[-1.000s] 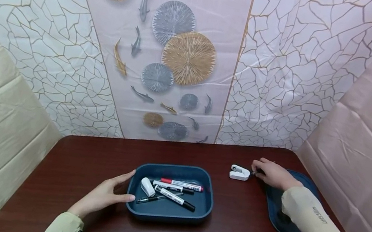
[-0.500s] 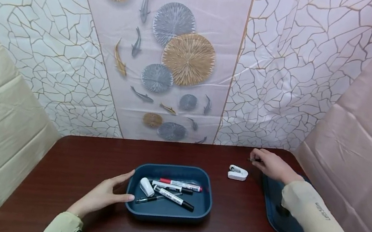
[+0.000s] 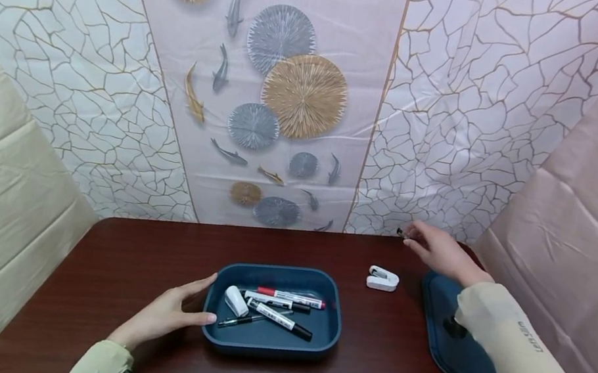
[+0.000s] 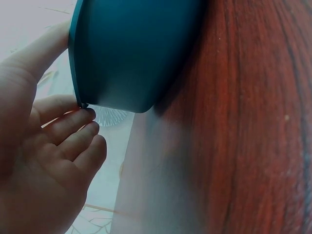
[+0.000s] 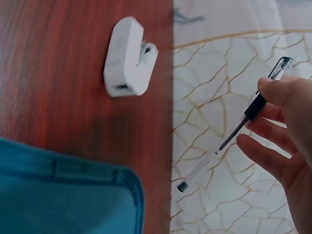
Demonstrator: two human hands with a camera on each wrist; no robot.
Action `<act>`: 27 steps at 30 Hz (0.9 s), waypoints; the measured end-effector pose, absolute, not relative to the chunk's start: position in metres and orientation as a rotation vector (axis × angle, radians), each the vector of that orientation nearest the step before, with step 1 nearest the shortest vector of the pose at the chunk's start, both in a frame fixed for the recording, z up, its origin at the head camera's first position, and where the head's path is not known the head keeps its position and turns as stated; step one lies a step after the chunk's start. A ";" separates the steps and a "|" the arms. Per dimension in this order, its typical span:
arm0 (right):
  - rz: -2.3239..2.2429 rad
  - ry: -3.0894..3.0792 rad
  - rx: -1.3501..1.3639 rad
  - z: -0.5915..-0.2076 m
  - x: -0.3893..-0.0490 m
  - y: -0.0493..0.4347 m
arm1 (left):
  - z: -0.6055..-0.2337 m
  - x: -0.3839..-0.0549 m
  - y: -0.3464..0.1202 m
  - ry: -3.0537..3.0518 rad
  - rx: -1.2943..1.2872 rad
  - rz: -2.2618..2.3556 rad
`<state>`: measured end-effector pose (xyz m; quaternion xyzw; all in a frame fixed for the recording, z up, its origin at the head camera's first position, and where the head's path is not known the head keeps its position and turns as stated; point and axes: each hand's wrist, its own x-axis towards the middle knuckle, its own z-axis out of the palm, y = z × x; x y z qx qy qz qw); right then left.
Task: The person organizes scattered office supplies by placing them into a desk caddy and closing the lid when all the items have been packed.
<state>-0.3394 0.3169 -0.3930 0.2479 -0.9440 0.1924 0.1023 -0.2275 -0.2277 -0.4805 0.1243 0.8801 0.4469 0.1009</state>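
Note:
My left hand grips the left end of a dark blue box, thumb at the near corner and index finger at the far corner. In the left wrist view its other fingers curl beside the box wall. Inside the box lie a red-capped marker, two black-capped markers, a black pen and a rounded white item. My right hand pinches a clear-barrelled gel pen with a black grip, held above the table's back edge. Nearby on the table is a small white stapler.
A dark blue lid-like tray lies at the right, under my right forearm, with a black item on it. Patterned cloth hangs behind the dark red wooden table, and plain cloth closes both sides.
My right hand has lifted the gel pen from beside the stapler and carried it up and back. The left hand and box stay in place.

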 end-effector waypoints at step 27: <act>1.191 -2.690 0.650 -0.346 -0.310 0.244 | -0.481 -0.226 -0.226 2.599 0.337 1.332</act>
